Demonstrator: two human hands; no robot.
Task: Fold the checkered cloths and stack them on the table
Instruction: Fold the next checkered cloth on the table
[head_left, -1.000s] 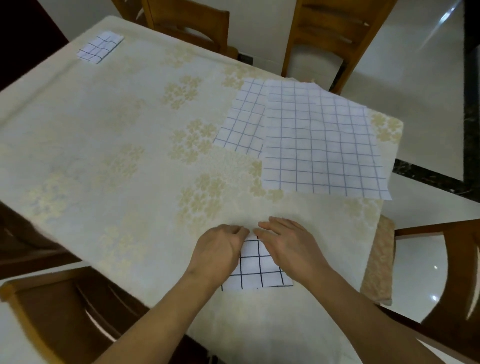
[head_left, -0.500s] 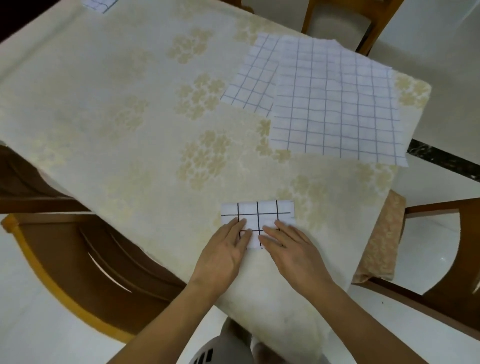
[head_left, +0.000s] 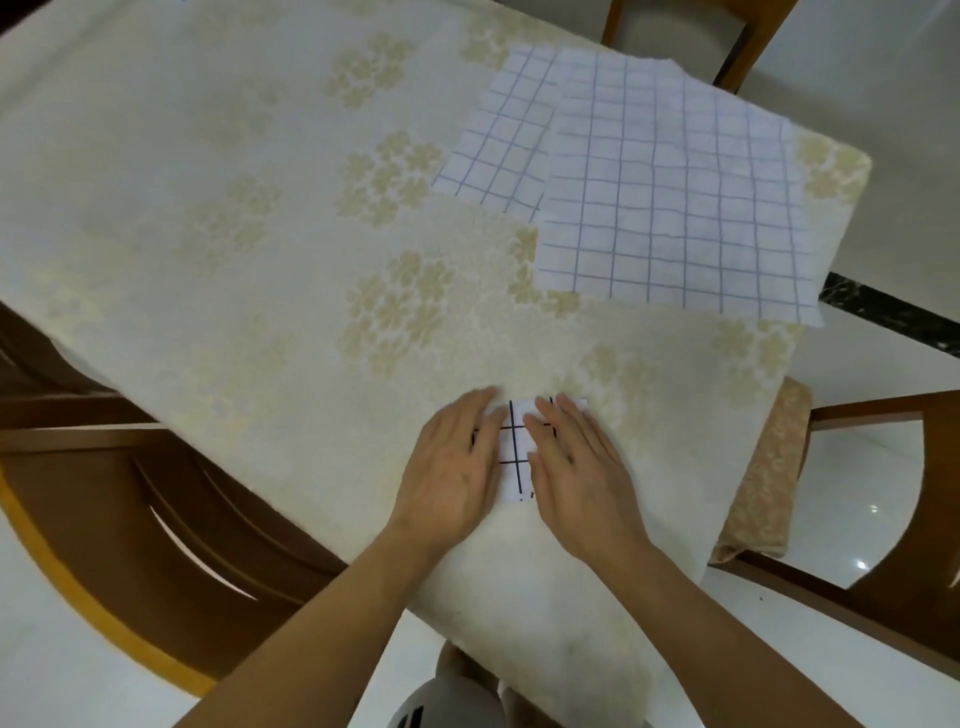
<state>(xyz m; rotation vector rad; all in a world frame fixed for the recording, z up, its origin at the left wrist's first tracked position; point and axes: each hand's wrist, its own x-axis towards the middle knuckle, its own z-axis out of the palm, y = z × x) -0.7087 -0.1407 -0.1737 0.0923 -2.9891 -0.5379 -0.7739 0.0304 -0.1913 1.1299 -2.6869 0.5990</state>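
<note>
A small folded white cloth with black checks (head_left: 515, 452) lies near the table's front edge. My left hand (head_left: 453, 462) lies flat on its left side and my right hand (head_left: 576, 457) lies flat on its right side, fingers together and pointing away from me. Both palms press down and cover most of the cloth. Two unfolded white cloths with blue checks lie at the far right of the table: a large one (head_left: 680, 208) overlapping a smaller one (head_left: 498, 140).
The table (head_left: 234, 218) wears a cream cloth with pale gold flowers. Wooden chairs stand at the left (head_left: 130, 499), the right (head_left: 883, 545) and the far side (head_left: 748, 36). A patterned cushion (head_left: 769, 478) sits on the right chair. White tiled floor surrounds the table.
Both hands have slid forward over the folded cloth and now cover more of it. The view has tipped down, so the small folded cloth at the far left corner is out of frame.
</note>
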